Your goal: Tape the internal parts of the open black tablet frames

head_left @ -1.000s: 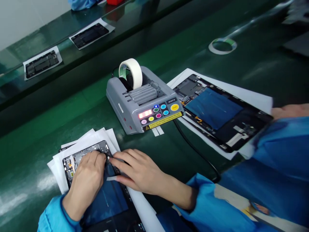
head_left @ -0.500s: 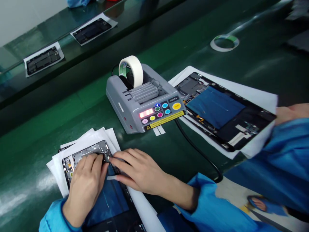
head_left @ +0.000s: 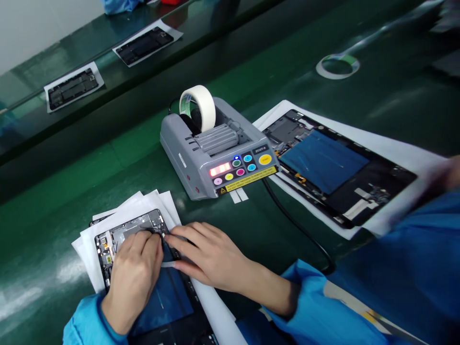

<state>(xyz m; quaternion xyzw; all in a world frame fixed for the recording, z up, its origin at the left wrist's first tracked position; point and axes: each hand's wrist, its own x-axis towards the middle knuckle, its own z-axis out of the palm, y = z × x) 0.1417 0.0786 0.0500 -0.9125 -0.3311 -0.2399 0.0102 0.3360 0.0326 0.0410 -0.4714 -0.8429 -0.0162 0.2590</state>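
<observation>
An opened tablet point(head_left: 163, 306) with a blue battery pack lies on white sheets in front of me. My left hand point(head_left: 136, 273) is closed over its upper part, fingertips pinched together at the inner frame; what they grip is hidden. From the other side, my right hand point(head_left: 212, 258) rests its index finger on the tablet's edge, close to the left fingertips. A short strip of white tape point(head_left: 168, 264) clings to my right thumb, sticking out over the battery. The right fingers are fairly straight, with the thumb lower and apart.
A grey tape dispenser point(head_left: 219, 148) with a white tape roll stands beyond my hands, cut strips point(head_left: 239, 194) at its front. Right of it another opened tablet point(head_left: 323, 158) lies on paper, near a co-worker's blue sleeve point(head_left: 427, 239). Behind lie a loose tape roll point(head_left: 338, 66) and a raised ledge.
The view has shifted slightly. My left fingertips have edged towards my right index finger, while my right hand stays almost still. At the right, the co-worker's hand has moved and is blurred.
</observation>
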